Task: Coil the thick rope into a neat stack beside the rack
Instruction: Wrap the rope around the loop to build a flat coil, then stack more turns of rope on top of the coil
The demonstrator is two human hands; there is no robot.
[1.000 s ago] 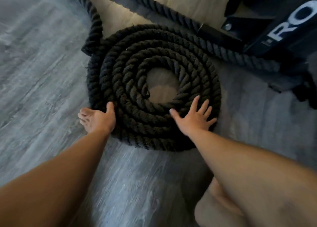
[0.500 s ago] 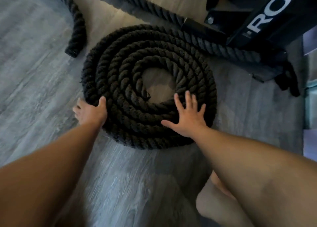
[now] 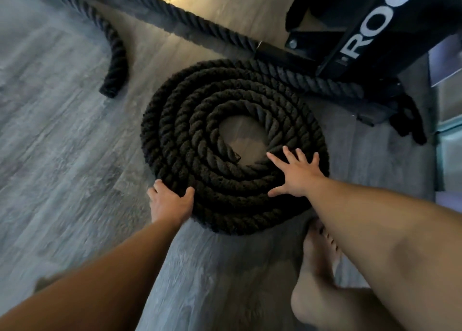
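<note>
Black, thick twisted rope [image 3: 190, 141] lies wound in a flat spiral on the grey wood-look floor [image 3: 62, 156], with a patch of floor showing through the middle hole. The coil sits just beside the foot of the black rack [image 3: 370, 31], which bears white letters and fills the upper right corner. From the coil's far edge a run of rope leads right along the rack's base. A loose end [image 3: 112, 76] curves down onto the floor at the left, apart from the coil. The left grip [image 3: 170, 203], a bare hand, is at the coil's near-left rim: its thumb lies on top of the outer turn and its fingers bend down the outside, cupping that turn. The right grip [image 3: 297, 175] rests flat on the near-right turns, fingers straight and spread, holding nothing. A bare foot [image 3: 317, 260] stands on the floor under the right forearm, near the coil's near edge.
</note>
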